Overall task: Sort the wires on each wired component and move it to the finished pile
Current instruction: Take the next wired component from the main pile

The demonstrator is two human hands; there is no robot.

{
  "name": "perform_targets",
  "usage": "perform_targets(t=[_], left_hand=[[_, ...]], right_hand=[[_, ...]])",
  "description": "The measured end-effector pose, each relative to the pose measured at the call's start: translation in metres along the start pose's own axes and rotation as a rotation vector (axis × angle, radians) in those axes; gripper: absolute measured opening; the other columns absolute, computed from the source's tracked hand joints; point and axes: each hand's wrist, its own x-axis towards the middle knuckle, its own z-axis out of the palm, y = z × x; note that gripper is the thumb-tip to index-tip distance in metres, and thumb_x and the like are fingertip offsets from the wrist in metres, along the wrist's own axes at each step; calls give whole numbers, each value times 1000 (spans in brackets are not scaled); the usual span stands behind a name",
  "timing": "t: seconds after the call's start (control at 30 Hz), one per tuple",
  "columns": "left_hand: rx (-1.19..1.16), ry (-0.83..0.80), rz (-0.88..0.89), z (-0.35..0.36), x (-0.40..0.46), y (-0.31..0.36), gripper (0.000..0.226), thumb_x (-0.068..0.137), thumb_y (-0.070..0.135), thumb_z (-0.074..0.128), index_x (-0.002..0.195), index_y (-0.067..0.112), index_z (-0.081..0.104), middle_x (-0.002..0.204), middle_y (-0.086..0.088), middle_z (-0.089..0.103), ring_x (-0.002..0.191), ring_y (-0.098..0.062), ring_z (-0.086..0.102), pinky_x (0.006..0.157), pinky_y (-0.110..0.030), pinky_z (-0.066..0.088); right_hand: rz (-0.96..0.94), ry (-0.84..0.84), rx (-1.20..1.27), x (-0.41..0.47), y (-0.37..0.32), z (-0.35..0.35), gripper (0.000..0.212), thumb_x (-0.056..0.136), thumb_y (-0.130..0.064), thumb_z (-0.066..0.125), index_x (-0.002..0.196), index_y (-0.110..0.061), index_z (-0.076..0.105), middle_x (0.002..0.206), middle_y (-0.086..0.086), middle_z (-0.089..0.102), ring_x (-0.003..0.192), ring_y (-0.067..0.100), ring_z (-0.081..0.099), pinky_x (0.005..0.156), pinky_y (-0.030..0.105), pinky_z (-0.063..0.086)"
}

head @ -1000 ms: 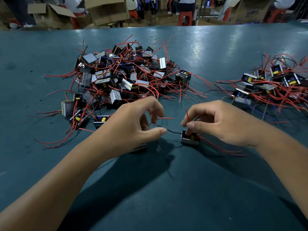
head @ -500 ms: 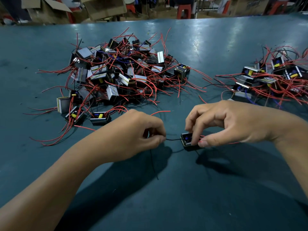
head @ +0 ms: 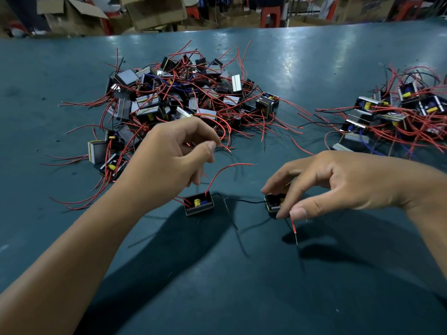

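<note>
Two heaps of wired parts sit on the scuffed teal table (head: 314, 274): a big tangled pile (head: 183, 102) at centre-left and a smaller pile (head: 396, 114) at the right edge, with cardboard boxes (head: 154, 10) and red stools (head: 271, 18) beyond the far rim. Nearest me, the right hand (head: 338, 184) pinches a small black component (head: 274, 205) on the table, a red wire (head: 293, 226) hanging below its thumb. The left hand (head: 169, 158) hovers with fingers curled, possibly holding a thin wire, above another component (head: 198, 203) lying just left.
</note>
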Motion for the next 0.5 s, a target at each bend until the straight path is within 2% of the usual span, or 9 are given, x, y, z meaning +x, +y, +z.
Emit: perform_targets(t=[0.1, 0.17, 0.23, 0.3, 0.33, 0.4, 0.43, 0.5], left_hand=[[-38, -37, -12, -4, 0, 0, 13, 98, 4, 59, 96, 14, 66, 80, -2, 70, 46, -18, 60, 45, -27, 48], [-44, -93, -14, -6, 0, 0, 17, 96, 0, 60, 95, 15, 67, 82, 0, 71, 47, -18, 61, 46, -28, 49], [-5, -145, -2, -7, -1, -1, 21, 94, -2, 61, 93, 18, 68, 74, -1, 70, 47, -16, 61, 47, -25, 49], [43, -205, -4, -10, -1, -2, 25, 93, -1, 62, 91, 23, 69, 61, -5, 66, 48, -14, 61, 49, -20, 47], [50, -236, -11, -11, -2, -1, 27, 91, 0, 63, 91, 27, 69, 61, -7, 66, 49, -16, 61, 50, -20, 47], [59, -316, -9, -16, -2, 0, 24, 85, 7, 62, 91, 29, 69, 83, -12, 71, 56, -25, 62, 54, -30, 52], [75, -376, 4, -18, -2, 1, 24, 83, 10, 63, 92, 30, 68, 98, -9, 70, 62, -26, 63, 59, -37, 54], [128, -520, 23, -21, -3, 2, 24, 84, 14, 71, 98, 33, 68, 118, 11, 62, 73, -18, 64, 72, -39, 55]], right_hand=[[8, 8, -18, -1, -1, 0, 18, 83, -47, 70, 93, -36, 79, 124, -29, 59, 122, -7, 53, 101, 8, 33], [10, 31, -29, 1, -2, 2, 17, 82, -48, 71, 89, -35, 79, 123, -28, 60, 120, -6, 54, 101, 14, 36], [-5, 93, -41, 5, -4, 8, 14, 82, -47, 73, 82, -34, 78, 120, -26, 62, 117, -5, 57, 100, 19, 36], [-31, 152, -49, 10, -5, 15, 13, 82, -46, 74, 79, -34, 77, 117, -25, 63, 113, -4, 58, 99, 19, 36], [-44, 166, -59, 13, -6, 18, 12, 81, -46, 73, 82, -35, 77, 117, -25, 63, 113, -4, 59, 99, 18, 36], [-60, 166, -78, 15, -5, 19, 14, 81, -46, 73, 90, -37, 77, 117, -26, 63, 113, -4, 59, 99, 20, 38], [-53, 150, -84, 14, -5, 17, 15, 82, -46, 74, 94, -38, 77, 118, -26, 63, 114, -5, 58, 99, 21, 39], [-24, 89, -103, 11, -3, 12, 19, 81, -45, 76, 100, -41, 75, 122, -29, 61, 117, -6, 56, 101, 21, 39]])
